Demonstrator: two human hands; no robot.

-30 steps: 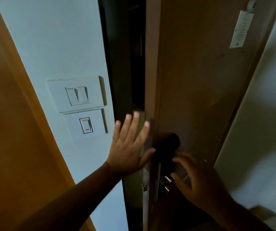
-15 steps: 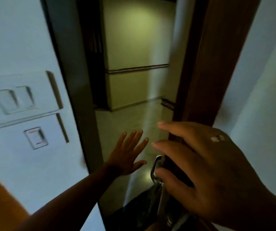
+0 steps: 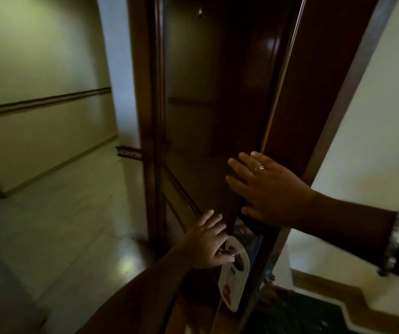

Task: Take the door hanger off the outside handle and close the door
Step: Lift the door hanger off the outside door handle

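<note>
The dark wooden door (image 3: 193, 104) stands open and I look at its outside face. A white door hanger (image 3: 232, 285) with a red mark hangs by its loop on the metal outside handle (image 3: 235, 253). My left hand (image 3: 206, 244) reaches round to that handle, fingers over the hanger's top and thumb under the lever. My right hand (image 3: 270, 189) lies flat on the door's edge just above the lock, fingers spread, holding nothing. It wears a ring.
Beyond the door runs a corridor with a pale wall and dark rail (image 3: 36, 102) and a shiny tiled floor (image 3: 61, 213). The door frame (image 3: 352, 80) and a white wall (image 3: 374, 141) stand at the right. A dark mat (image 3: 302, 317) lies below.
The door has swung wide open and my view has turned to its outside face. My left hand went from open in the gap to the handle and hanger. My right hand rose to the door's edge.
</note>
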